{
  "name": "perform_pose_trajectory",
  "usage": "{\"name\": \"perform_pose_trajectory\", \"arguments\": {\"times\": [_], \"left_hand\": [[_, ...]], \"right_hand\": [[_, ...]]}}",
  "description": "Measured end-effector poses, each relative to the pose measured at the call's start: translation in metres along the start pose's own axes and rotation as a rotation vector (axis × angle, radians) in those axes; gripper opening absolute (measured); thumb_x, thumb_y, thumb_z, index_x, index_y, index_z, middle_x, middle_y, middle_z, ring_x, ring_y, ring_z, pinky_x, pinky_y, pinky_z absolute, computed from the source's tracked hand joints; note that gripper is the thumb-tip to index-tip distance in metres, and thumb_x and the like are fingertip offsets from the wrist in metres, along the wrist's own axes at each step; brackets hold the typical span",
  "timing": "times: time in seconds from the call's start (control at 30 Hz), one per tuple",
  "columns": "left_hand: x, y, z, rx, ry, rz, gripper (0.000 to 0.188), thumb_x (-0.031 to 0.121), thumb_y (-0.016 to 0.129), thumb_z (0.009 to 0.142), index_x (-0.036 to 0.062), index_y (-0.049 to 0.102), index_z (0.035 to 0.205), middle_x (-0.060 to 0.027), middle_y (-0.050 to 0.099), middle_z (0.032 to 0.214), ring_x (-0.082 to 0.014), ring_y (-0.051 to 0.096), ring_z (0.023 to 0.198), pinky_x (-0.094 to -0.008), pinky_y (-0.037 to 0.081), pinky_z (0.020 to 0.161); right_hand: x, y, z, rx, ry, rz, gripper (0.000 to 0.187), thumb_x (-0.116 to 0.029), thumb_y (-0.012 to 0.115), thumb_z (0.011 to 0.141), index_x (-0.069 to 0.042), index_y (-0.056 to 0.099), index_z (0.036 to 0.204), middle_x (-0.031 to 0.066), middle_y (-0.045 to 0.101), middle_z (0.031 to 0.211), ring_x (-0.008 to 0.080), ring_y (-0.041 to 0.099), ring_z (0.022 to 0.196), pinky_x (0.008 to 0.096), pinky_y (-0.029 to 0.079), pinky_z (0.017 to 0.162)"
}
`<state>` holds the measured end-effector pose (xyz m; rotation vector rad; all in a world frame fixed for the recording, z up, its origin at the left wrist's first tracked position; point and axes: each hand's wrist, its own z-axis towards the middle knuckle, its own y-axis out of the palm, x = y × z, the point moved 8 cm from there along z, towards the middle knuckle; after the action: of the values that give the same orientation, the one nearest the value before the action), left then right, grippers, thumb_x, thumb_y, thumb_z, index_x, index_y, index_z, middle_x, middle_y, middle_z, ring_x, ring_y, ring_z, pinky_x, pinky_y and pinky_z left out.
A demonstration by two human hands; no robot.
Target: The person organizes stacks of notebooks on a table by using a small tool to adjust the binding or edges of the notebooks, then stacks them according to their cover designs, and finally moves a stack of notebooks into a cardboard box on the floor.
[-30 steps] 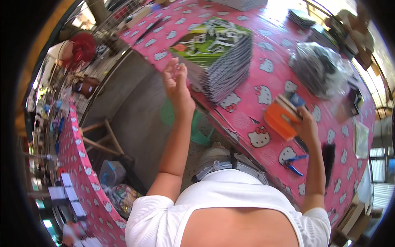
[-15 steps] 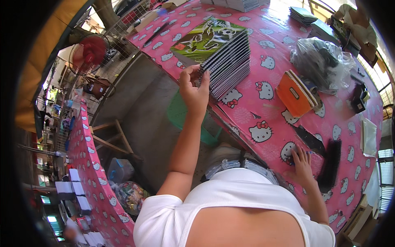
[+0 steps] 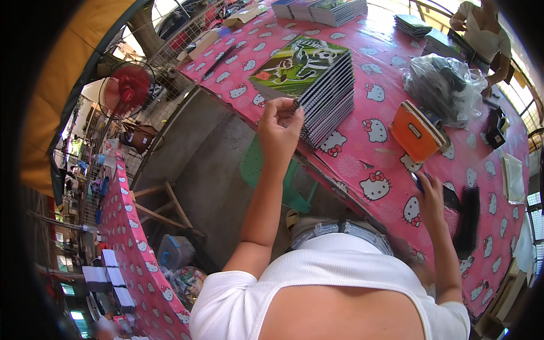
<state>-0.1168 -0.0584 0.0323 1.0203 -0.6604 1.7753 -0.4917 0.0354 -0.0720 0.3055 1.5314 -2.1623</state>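
Note:
A tall stack of spiral-bound notebooks (image 3: 306, 65) with green covers stands near the table's edge, the black coils facing me. My left hand (image 3: 281, 126) is closed at the near left corner of the stack, thumb and fingers pinching the end of a notebook's black coil (image 3: 296, 105). Over the table to the right, my right hand (image 3: 432, 195) is closed around a slim blue-and-silver tool (image 3: 417, 181); its kind is mostly hidden by the fingers. Just beside that hand lies a bundle of black plastic coils (image 3: 468, 221).
The pink patterned table (image 3: 340, 170) also carries an orange pouch (image 3: 416, 133), a clear plastic bag (image 3: 445, 88) with dark contents and more notebooks (image 3: 323, 11) at the back. A green stool (image 3: 294, 190) stands below its edge. Another person (image 3: 484, 34) is at the far right.
My right hand has lifted from the tabletop and moved forward, now with the slim tool in it. My left hand stays at the stack's corner. Another person has come into view.

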Motion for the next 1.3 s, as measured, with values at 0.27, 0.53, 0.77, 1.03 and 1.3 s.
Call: {"name": "perform_pose_trajectory", "arguments": {"times": [0.27,0.53,0.77,1.03,1.3], "left_hand": [[0.002,-0.003,0.007,-0.133,0.093,0.242,0.018,0.004,0.07,0.077,0.002,0.057,0.09,-0.0019,0.062,0.08,-0.0057,0.058,0.068,-0.0202,0.044,0.058],[-0.004,-0.005,0.009,-0.121,0.103,0.216,0.02,0.005,0.071,0.075,0.0009,0.058,0.09,-0.0046,0.064,0.081,-0.0085,0.06,0.07,-0.0226,0.047,0.06],[-0.006,-0.007,0.007,-0.073,0.101,0.164,0.019,0.004,0.072,0.075,0.0005,0.06,0.089,-0.0051,0.064,0.082,-0.0099,0.062,0.071,-0.0231,0.048,0.062],[-0.003,-0.003,0.004,-0.072,0.121,0.154,0.017,0.005,0.071,0.076,0.0005,0.058,0.087,-0.0053,0.064,0.084,-0.0093,0.06,0.07,-0.0223,0.047,0.063],[-0.016,-0.01,0.009,-0.07,-0.051,0.12,0.017,0.007,0.067,0.081,0.0023,0.051,0.083,-0.0015,0.057,0.074,-0.0044,0.052,0.062,-0.0198,0.043,0.056]], "right_hand": [[-0.21,0.03,0.16,0.062,-0.403,0.091,0.038,-0.039,0.058,0.085,-0.012,0.055,0.111,0.0134,0.052,0.096,0.0336,0.053,0.094,0.0511,0.041,0.081],[-0.222,0.036,0.171,0.077,-0.422,-0.161,0.042,-0.047,0.054,0.085,-0.018,0.053,0.115,0.0113,0.051,0.102,0.0321,0.052,0.1,0.0668,0.032,0.09],[-0.229,0.033,0.173,0.129,-0.503,-0.173,0.041,-0.048,0.058,0.082,-0.017,0.056,0.108,0.0107,0.051,0.1,0.0304,0.054,0.098,0.0575,0.04,0.086],[-0.212,0.037,0.194,-0.101,-0.406,-0.2,0.061,-0.061,0.058,0.076,0.0,0.06,0.083,0.0151,0.06,0.082,0.0299,0.062,0.078,0.0386,0.051,0.066],[-0.206,0.031,0.182,-0.015,-0.322,-0.18,0.065,-0.066,0.054,0.077,-0.001,0.062,0.084,0.0161,0.062,0.083,0.0296,0.063,0.08,0.0399,0.051,0.067]]}}
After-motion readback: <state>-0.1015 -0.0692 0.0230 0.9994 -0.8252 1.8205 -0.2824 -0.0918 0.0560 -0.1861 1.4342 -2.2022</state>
